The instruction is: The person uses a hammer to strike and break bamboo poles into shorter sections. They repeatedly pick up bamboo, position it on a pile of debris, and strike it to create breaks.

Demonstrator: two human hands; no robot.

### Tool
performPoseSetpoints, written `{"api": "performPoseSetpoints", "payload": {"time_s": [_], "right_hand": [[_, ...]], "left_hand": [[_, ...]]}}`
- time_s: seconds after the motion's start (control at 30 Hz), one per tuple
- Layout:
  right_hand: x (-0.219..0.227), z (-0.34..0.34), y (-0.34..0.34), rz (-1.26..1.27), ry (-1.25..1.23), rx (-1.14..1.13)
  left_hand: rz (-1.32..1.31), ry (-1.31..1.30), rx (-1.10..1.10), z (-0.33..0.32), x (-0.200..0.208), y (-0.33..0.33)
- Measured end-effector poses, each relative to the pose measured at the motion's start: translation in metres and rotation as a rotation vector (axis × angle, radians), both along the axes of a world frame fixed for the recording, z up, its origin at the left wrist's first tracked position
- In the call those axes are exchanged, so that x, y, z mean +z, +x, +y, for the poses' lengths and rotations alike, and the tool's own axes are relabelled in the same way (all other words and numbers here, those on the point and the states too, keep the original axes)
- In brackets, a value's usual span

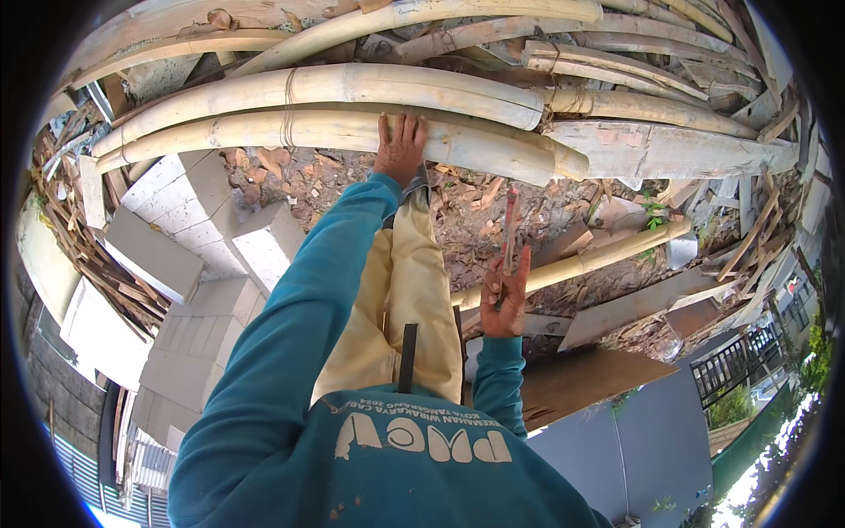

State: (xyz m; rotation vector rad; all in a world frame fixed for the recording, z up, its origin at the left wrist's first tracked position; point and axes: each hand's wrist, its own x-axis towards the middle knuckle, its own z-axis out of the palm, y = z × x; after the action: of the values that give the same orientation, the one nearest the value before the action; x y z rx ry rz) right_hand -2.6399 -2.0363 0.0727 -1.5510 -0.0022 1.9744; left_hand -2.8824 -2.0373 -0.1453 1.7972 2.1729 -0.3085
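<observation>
My left hand (400, 145) reaches far forward in a teal sleeve. Its palm and fingers are laid over a thick pale bamboo pole (264, 130) that lies crosswise on a stack of similar poles. My right hand (505, 297) is held up closer to me, beside my yellow trouser leg (405, 290). It grips a thin, long, brownish blade-like tool (510, 224) that points away from me, with some fingers partly stretched along it. I cannot tell exactly what kind of tool it is.
More bamboo poles (422, 84) are stacked above and behind the held one. White blocks (189, 211) lie at the left, with dry leaves and wood scraps (546, 202) on the ground. A loose bamboo pole (607, 255), a brown board (590, 374) and a grey sheet (634, 440) lie at the right.
</observation>
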Motion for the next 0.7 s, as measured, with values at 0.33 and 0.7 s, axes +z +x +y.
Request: {"api": "performPoseSetpoints", "payload": {"time_s": [0.33,0.7], "right_hand": [[0.001,0.005,-0.029,-0.173,-0.087,0.0],[-0.025,0.001,-0.075,-0.106,-0.117,-0.243]], "left_hand": [[-0.184,0.002,0.008,0.024,0.008,-0.025],[-0.293,0.068,0.073,0.026,0.002,-0.026]]}}
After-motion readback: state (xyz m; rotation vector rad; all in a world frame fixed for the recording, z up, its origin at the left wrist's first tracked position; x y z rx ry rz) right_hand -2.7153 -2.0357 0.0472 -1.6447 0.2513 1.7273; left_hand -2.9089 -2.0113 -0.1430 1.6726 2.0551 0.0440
